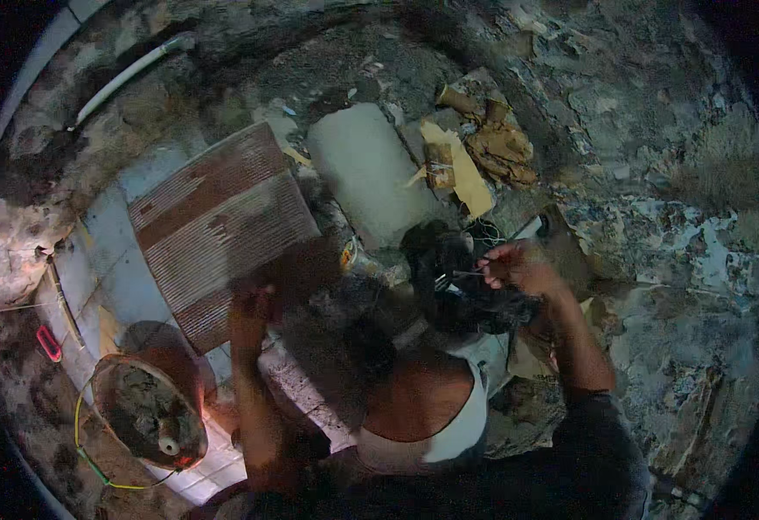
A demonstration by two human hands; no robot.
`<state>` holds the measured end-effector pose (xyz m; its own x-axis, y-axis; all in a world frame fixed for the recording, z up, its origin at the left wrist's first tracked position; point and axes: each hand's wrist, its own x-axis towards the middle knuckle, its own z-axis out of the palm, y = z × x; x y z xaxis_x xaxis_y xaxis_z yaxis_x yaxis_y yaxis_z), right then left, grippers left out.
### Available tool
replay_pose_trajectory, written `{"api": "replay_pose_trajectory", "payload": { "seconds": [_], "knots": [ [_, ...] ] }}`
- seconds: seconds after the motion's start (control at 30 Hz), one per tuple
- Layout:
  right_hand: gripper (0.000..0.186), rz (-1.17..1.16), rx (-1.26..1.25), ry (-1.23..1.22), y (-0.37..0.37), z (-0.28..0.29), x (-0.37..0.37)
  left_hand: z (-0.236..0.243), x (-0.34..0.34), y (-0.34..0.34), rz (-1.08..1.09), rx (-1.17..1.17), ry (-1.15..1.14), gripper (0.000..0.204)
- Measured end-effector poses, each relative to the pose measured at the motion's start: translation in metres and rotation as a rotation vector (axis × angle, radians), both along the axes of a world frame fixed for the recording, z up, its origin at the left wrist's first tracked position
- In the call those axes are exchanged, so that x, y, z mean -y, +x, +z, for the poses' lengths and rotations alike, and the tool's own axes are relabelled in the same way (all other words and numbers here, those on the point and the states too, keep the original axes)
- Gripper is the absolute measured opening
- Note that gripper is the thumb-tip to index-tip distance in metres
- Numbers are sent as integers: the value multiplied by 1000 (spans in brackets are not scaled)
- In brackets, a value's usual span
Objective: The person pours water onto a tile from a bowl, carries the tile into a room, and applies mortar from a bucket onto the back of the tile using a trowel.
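My right hand (518, 269) is closed in a pinch on a thin rod-like tool (468, 274). The tool points left over a black, crumpled-looking heap (436, 299), where a small bright tip shows. My left hand (254, 303) is at the lower right edge of a ribbed brown-and-grey sheet (214, 208). Its fingers are dark and blurred, so what they touch is unclear. Below the heap, near my body, is a rounded brown shape with a white edge (459, 444), its kind unclear.
A pale rectangular slab (366, 165) lies beyond the heap, with torn cardboard (499, 149) to its right. At lower left stands a bucket (106, 399) with grey material inside and a yellow-green handle. Farther left are a red object (48, 343) and a white tube (128, 80).
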<state>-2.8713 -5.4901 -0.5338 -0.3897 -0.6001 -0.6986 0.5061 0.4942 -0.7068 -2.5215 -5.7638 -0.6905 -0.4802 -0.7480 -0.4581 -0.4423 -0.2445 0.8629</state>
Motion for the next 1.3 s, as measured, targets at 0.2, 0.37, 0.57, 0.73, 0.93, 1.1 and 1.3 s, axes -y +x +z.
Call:
{"api": "replay_pose_trajectory", "payload": {
  "seconds": [0.2, 0.37, 0.57, 0.73, 0.93, 1.1, 1.3],
  "knots": [
    [12, 549, -260, 360, -31, 67, 80, 62, -4, -34, -70, -136, -11, 26],
    [12, 675, -366, -70, -12, 109, 178, 105, -2, -44, -51, -267, 96, 19],
    [19, 712, -307, -311, 82, 137, 271, 185, 5, -47, 175, -492, 11, 11],
    [21, 834, -188, -516, 157, 148, 313, 228, 18, 1, 691, -280, -1037, 11],
    [19, 1030, -299, -637, 226, 144, 353, 288, 52, 48, 307, 354, -1274, 30],
    [13, 1153, -199, -679, 265, 146, 390, 305, 98, 100, 173, -69, -433, 25],
    [23, 990, 162, -851, 309, 152, 410, 324, 127, 154, 133, -151, -400, 14]
  ]
}}
